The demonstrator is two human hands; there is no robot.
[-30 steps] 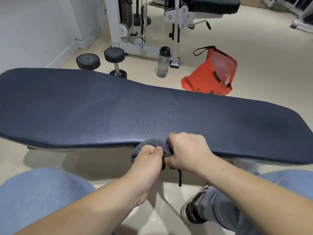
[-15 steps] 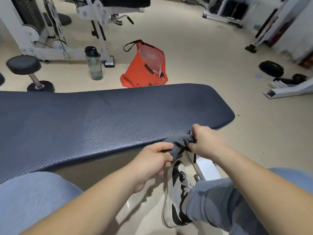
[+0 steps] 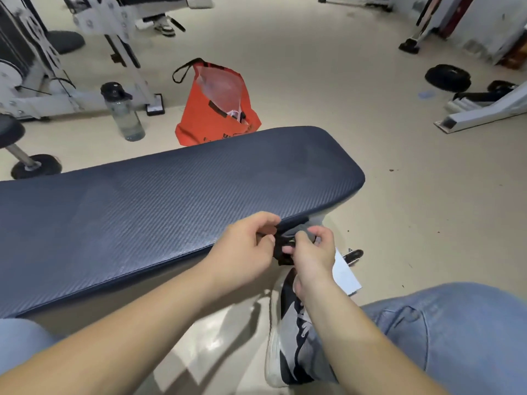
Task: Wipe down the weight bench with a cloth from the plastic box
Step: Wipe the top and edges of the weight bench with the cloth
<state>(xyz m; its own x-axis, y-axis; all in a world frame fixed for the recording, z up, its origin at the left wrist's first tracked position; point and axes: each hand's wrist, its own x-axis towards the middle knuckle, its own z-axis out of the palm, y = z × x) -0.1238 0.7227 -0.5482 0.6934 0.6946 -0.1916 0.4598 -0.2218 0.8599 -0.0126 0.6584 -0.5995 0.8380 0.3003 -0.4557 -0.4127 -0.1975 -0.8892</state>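
The dark blue padded weight bench [image 3: 159, 206] runs from the left edge to a rounded end at the right. A small dark grey cloth [image 3: 288, 240] is bunched at the bench's near edge, close to that right end. My left hand [image 3: 245, 252] pinches the cloth from the left. My right hand [image 3: 313, 252] grips it from the right, fingers curled over it. Most of the cloth is hidden between the two hands. No plastic box is in view.
An orange bag [image 3: 214, 109] and a water bottle [image 3: 122, 112] stand on the floor behind the bench. A white machine frame [image 3: 85, 52] and a dumbbell [image 3: 25, 155] are at the left. Weight plates [image 3: 447, 78] lie far right. My shoe [image 3: 291, 332] is below the hands.
Both hands have slid the cloth rightward along the bench's near edge toward its right end, and my view has turned the same way. The hands are now closer together on the cloth.
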